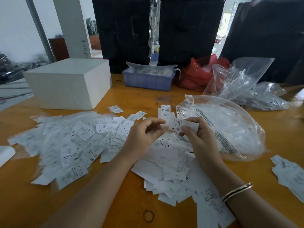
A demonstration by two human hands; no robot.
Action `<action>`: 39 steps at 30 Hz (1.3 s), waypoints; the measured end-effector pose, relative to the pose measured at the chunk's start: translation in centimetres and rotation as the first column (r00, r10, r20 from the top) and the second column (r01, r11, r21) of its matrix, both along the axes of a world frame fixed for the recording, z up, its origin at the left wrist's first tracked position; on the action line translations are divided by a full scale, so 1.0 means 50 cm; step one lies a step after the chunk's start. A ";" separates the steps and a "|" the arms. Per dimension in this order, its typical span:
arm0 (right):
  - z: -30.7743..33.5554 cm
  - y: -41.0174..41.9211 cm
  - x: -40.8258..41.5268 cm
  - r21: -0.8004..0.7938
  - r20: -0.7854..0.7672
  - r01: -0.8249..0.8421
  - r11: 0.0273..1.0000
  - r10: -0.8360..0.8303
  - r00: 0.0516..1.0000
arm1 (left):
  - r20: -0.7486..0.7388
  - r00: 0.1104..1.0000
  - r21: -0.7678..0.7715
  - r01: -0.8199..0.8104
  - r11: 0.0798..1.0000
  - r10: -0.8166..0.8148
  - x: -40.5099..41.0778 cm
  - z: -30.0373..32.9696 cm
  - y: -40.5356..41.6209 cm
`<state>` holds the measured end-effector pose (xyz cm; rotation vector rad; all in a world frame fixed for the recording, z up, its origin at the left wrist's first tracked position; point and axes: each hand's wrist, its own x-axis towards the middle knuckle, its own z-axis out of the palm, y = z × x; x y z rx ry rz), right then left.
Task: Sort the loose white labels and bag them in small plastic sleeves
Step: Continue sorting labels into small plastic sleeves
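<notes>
Currently your right hand pinches a small stack of white labels between thumb and fingers, one marked S facing up, held above the desk. Your left hand sits just beside it, fingers curled, thumb and fingertips pinching what looks like a thin clear sleeve; blur keeps that uncertain. A metal bangle rings your right wrist. Under and around both hands lies the loose label pile, spread left across the desk and toward you, with XS, S, L and XL marks readable. Just right of your right hand lies a large clear zip bag with printed warning text, open mouth facing the pile. A smaller label heap sits at the right edge. Farther back: a white box at left, a blue tray holding clear packets at centre, a red plastic bag beside it, and more crumpled clear bags at right. A rubber band lies near the front edge.
</notes>
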<state>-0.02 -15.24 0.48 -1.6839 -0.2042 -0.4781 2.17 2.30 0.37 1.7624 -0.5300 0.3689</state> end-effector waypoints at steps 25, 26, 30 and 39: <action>0.003 -0.001 -0.002 0.042 0.004 0.022 0.999 -0.022 1.000 | -0.039 0.999 -0.063 -0.034 0.997 0.031 0.006 0.005 0.002; 0.004 -0.001 -0.002 0.063 0.021 0.026 0.998 -0.028 0.999 | -0.036 0.999 -0.060 -0.035 0.998 0.033 0.004 0.005 0.002; 0.005 0.003 -0.006 0.124 0.052 0.002 0.992 -0.009 0.999 | -0.053 0.998 -0.042 -0.034 0.999 0.032 0.003 0.008 0.002; 0.003 0.001 -0.005 0.097 0.043 -0.015 0.995 0.011 0.999 | -0.083 0.994 -0.078 0.069 0.995 -0.076 -0.005 0.011 0.000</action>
